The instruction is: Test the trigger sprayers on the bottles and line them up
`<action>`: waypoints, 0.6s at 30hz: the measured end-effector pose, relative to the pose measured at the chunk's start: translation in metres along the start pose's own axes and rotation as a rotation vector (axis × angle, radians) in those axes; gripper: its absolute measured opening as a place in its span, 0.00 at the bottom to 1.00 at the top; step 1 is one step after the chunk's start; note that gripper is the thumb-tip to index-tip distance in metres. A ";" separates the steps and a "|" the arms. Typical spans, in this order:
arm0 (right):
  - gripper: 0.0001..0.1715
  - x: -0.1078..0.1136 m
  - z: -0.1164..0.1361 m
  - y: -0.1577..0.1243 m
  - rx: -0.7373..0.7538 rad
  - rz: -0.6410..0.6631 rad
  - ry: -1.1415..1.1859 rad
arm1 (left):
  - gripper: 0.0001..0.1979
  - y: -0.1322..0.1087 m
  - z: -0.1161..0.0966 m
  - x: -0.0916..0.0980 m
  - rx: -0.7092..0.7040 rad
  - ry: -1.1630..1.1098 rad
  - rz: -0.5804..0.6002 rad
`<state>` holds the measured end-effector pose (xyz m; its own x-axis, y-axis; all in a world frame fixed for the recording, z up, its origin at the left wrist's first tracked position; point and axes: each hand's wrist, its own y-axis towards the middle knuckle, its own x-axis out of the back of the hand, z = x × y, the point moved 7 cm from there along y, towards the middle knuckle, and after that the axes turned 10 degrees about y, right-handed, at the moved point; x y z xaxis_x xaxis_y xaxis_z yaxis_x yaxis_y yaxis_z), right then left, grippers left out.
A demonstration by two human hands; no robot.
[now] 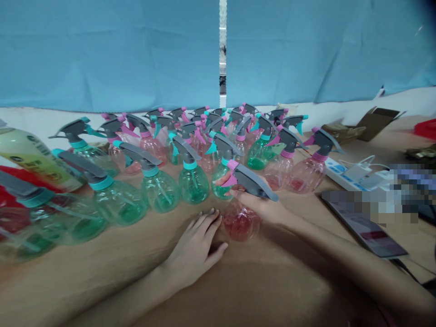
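Right hand has the pink bottle, left hand lies flat beside it

The pink spray bottle (pixel 240 222) is near the middle of the worktop (pixel 119 272), closer to us than all the other bottles around the middle. The right hand (pixel 257 204) is wrapped around its neck, just under the gray top. Some of its fingers are up by the pink trigger (pixel 226 180). The bottle stands about straight up, so its long way goes up and down. Its pink nose points away, toward the far edge and a bit to the left. The gray handle slants back over the hand, toward the near right. I can't tell if the bottom of the bottle sits on the wood or is a tiny bit above it.

The left hand (pixel 195 247) holds nothing. It is palm down, with the fingers a little apart and pointing to the far edge. The bottle is just to the right of its fingertips. I can't tell if they touch. The right hand is the nearer one, since it has the bottle in its grip.

Right behind the pink bottle is a green bottle (pixel 221 191). More green bottles (pixel 121 204) make a line going to the left edge. A phone (pixel 361 222) lies toward the right edge.
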<state>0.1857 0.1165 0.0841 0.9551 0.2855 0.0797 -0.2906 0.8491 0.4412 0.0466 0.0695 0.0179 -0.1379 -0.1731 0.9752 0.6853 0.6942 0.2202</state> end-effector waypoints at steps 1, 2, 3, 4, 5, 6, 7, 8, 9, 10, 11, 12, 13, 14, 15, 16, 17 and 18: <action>0.18 0.000 -0.002 -0.001 -0.013 0.001 0.004 | 0.24 0.000 0.000 0.000 -0.001 0.000 -0.004; 0.18 0.001 -0.004 -0.001 -0.021 0.001 0.004 | 0.24 0.000 0.000 0.000 -0.001 0.000 -0.007; 0.19 0.001 -0.004 -0.002 -0.022 -0.002 0.001 | 0.24 0.000 0.000 0.000 -0.001 -0.001 -0.006; 0.20 0.002 -0.004 -0.002 -0.020 -0.007 -0.003 | 0.24 0.000 0.000 0.000 0.001 -0.001 -0.005; 0.20 0.002 -0.004 -0.002 -0.017 -0.015 -0.009 | 0.24 0.000 0.000 0.000 0.003 -0.001 -0.005; 0.20 0.003 -0.003 -0.001 -0.017 -0.024 -0.014 | 0.24 0.000 0.000 0.000 0.005 -0.002 -0.004; 0.20 0.003 -0.002 -0.001 -0.020 -0.033 -0.019 | 0.25 0.000 0.001 -0.001 0.006 -0.001 -0.002; 0.19 0.003 -0.001 -0.001 -0.019 -0.045 -0.022 | 0.25 0.000 0.001 -0.001 0.005 0.001 -0.002; 0.18 0.004 0.001 -0.001 -0.016 -0.061 -0.025 | 0.25 0.000 0.000 -0.001 0.004 0.003 -0.001; 0.16 0.005 0.002 0.000 -0.014 -0.079 -0.031 | 0.25 0.000 0.000 -0.001 0.002 0.006 0.000; 0.14 0.006 0.004 0.000 -0.014 -0.094 -0.038 | 0.25 0.000 0.000 -0.002 0.000 0.009 0.004; 0.12 0.006 0.005 -0.001 -0.016 -0.106 -0.046 | 0.24 0.000 0.000 -0.002 0.000 0.011 0.005; 0.10 0.007 0.006 -0.001 -0.021 -0.119 -0.054 | 0.24 0.000 0.000 -0.002 -0.001 0.014 0.008; 0.08 0.007 0.006 -0.001 -0.031 -0.128 -0.062 | 0.24 0.000 0.000 -0.002 -0.001 0.016 0.010; 0.07 0.007 0.007 -0.001 -0.041 -0.133 -0.068 | 0.25 0.000 0.000 -0.002 0.000 0.017 0.011; 0.07 0.007 0.007 -0.001 -0.044 -0.138 -0.072 | 0.25 0.000 0.000 -0.002 0.000 0.017 0.012; 0.07 0.007 0.008 -0.002 -0.040 -0.141 -0.074 | 0.25 0.000 0.000 -0.001 0.000 0.018 0.015; 0.06 0.007 0.009 -0.002 -0.033 -0.144 -0.074 | 0.25 0.000 0.000 -0.001 0.000 0.018 0.017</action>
<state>0.1939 0.1132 0.0921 0.9884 0.1268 0.0838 -0.1505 0.8935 0.4231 0.0472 0.0696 0.0168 -0.1129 -0.1739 0.9783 0.6872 0.6974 0.2033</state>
